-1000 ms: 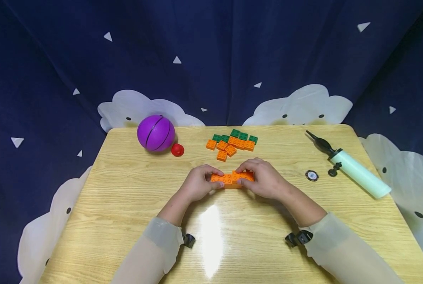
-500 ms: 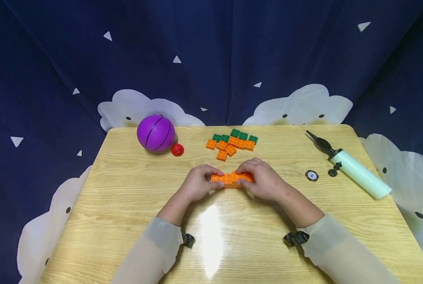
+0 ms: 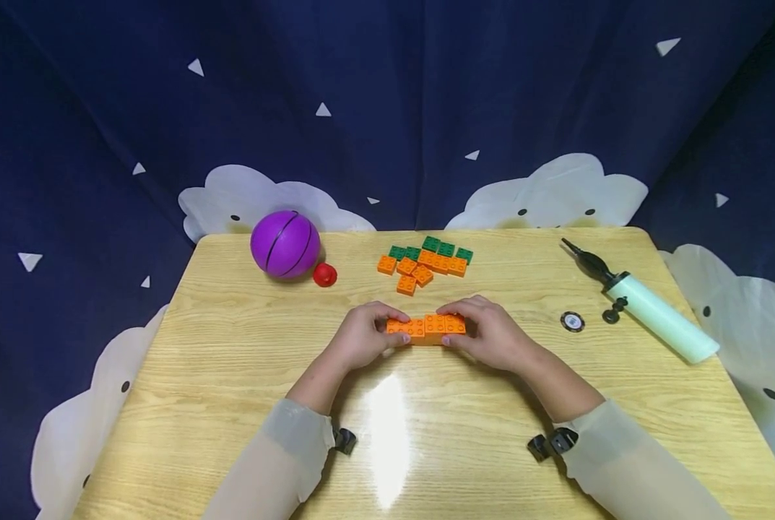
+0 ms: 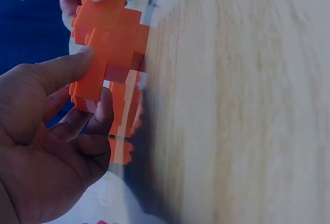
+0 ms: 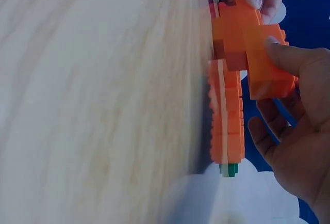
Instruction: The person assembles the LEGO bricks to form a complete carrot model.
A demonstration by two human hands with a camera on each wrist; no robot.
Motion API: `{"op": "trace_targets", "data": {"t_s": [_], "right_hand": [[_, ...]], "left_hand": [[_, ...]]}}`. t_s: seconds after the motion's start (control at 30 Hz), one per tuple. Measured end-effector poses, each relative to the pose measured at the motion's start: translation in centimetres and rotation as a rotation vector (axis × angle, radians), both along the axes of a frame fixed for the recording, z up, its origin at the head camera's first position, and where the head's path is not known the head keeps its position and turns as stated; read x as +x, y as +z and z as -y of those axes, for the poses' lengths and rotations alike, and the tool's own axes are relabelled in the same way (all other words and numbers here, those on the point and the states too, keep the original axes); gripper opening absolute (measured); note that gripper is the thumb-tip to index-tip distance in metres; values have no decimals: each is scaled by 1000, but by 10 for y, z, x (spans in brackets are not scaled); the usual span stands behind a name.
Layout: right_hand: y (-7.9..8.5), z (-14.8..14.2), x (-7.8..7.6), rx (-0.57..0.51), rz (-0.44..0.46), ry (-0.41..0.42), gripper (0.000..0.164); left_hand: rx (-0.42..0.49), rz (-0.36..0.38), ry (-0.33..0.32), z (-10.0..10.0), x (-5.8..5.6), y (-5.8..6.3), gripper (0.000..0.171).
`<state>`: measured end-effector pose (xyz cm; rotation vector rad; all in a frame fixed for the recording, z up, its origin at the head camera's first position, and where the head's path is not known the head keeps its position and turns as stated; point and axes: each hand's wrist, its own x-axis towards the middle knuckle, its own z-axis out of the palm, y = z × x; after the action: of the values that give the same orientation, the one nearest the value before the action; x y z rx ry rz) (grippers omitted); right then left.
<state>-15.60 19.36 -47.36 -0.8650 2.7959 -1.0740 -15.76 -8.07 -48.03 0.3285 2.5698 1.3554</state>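
Note:
In the middle of the table, a stepped stack of orange toy building bricks lies between both hands. It narrows downward in the wrist views, with the upper bricks overhanging a smaller base. My left hand pinches the left end of the stack between thumb and fingers; the left wrist view shows its thumb on the brick's side. At the other end my right hand pinches the top bricks, which sit slightly higher than the left ones. Part of the stack's far side is hidden by the fingers.
Behind the stack lie several loose orange bricks and green bricks. A purple ball and small red hat-shaped piece stand at back left. To the right are a poker chip, black pawn-like piece and hand pump.
My right hand has shifted slightly to the right along the top bricks, uncovering more of their studs. The left hand and the stack have stayed in place.

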Motion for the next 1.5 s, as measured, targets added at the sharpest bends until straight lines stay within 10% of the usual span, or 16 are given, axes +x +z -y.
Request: {"op": "trace_targets", "data": {"t_s": [1.5], "right_hand": [[-7,-12,6,83,127,-137,49]], "left_hand": [[-5,-35,-68,3,-2,-1,27]]}}
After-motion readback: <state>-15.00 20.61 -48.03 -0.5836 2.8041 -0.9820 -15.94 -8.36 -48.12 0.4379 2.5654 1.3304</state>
